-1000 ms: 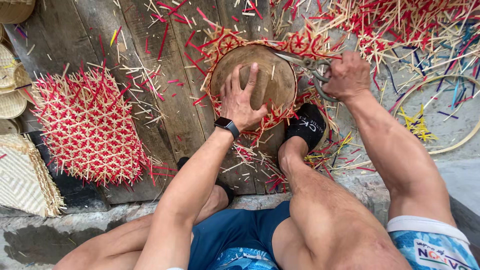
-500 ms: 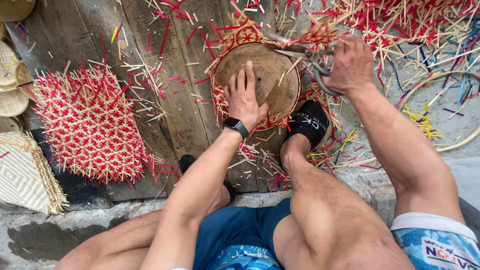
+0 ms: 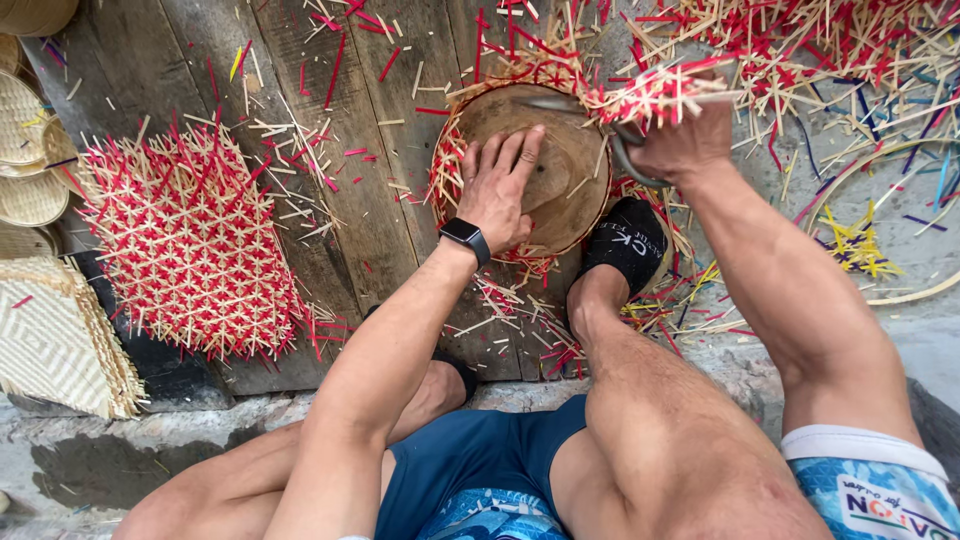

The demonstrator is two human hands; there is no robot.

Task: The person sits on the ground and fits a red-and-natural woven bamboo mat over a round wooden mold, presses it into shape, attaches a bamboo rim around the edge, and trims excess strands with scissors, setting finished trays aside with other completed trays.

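Your left hand (image 3: 500,190) lies flat, fingers spread, on the round brown wooden disc (image 3: 545,165) over the red-and-natural woven strips (image 3: 450,175) on the plank floor (image 3: 330,200); your right hand (image 3: 685,145) is closed around grey metal shears (image 3: 625,150), cutting the strip ends (image 3: 650,95)

A round wooden form (image 3: 560,175) sits on the plank floor (image 3: 380,220) ahead of the seated person, with a woven piece (image 3: 450,170) pinned beneath it. The left hand (image 3: 500,190) lies flat on the form's top. The right hand (image 3: 685,145) is at the form's right edge, gripping shears (image 3: 625,150) among the projecting strips (image 3: 650,95). A sock-clad foot (image 3: 625,245) rests just below the form. A flat woven mat (image 3: 190,245) lies well to the left. Stacked baskets (image 3: 30,170) sit at the far left edge. Loose strips (image 3: 850,60) litter the ground to the right.
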